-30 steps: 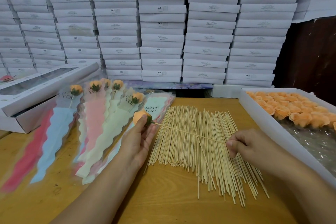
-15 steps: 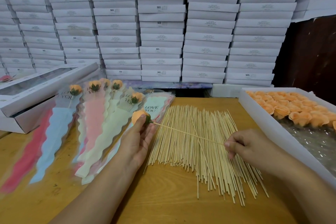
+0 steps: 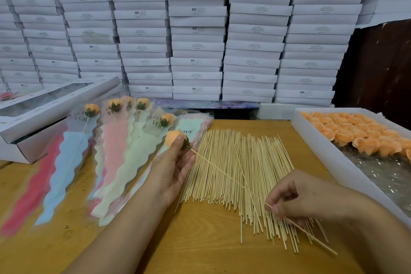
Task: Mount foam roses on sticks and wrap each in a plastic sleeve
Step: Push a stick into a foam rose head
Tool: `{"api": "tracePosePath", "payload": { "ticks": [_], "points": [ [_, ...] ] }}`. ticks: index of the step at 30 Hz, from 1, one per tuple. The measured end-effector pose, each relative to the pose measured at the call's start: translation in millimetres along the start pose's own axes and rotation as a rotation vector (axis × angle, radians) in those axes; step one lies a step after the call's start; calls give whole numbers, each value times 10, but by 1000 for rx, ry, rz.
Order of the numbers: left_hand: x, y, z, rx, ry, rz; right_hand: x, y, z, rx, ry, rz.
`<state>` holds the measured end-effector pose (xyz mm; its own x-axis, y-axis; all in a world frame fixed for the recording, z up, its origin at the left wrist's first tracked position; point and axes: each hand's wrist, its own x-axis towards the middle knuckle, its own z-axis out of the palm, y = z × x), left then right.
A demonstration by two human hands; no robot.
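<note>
Little has shifted since the earlier frames: the right hand (image 3: 295, 196) has slid slightly farther up the stick (image 3: 226, 176), so more of the shaft's tail now trails behind its fingers, and the left hand (image 3: 175, 167) keeps its place.

Left fingers and thumb are clamped around the foam rose (image 3: 174, 139), with the green base facing toward the right hand. Right thumb and forefinger are pinched together on the stick, the other fingers curled beside them. The stick's tip sits at, or just inside, the rose's base; how deep it has gone cannot be told.

The coming move turns on one line: the stick's long axis runs from the right fingertips up and away to the left fingertips, pointing straight at the rose's base. The push probably has to travel along that axis, or the thin shaft may bow or skew out through the foam.

Below the stick lies the loose pile of sticks (image 3: 240, 173), close under the right fingers. Just beyond the left fingers the plastic sleeves (image 3: 115, 151) fan out, several already holding roses, with a printed one touching distance behind the rose. The tray of roses (image 3: 347, 162) stands well clear to the right of the right hand. Open room lies toward the person, on the bare table (image 3: 200, 240).
</note>
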<state>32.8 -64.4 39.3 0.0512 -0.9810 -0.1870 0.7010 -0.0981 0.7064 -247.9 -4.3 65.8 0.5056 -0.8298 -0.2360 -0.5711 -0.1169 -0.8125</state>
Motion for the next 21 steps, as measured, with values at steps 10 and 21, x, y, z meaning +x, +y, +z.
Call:
{"api": "tracePosePath", "payload": {
  "ticks": [10, 21],
  "points": [
    [-20, 62, -110, 1099, 192, 587, -43, 4, -45, 268, 158, -51],
    [79, 159, -380, 2143, 290, 455, -41, 17, -87, 366, 275, -163]
  ]
}}
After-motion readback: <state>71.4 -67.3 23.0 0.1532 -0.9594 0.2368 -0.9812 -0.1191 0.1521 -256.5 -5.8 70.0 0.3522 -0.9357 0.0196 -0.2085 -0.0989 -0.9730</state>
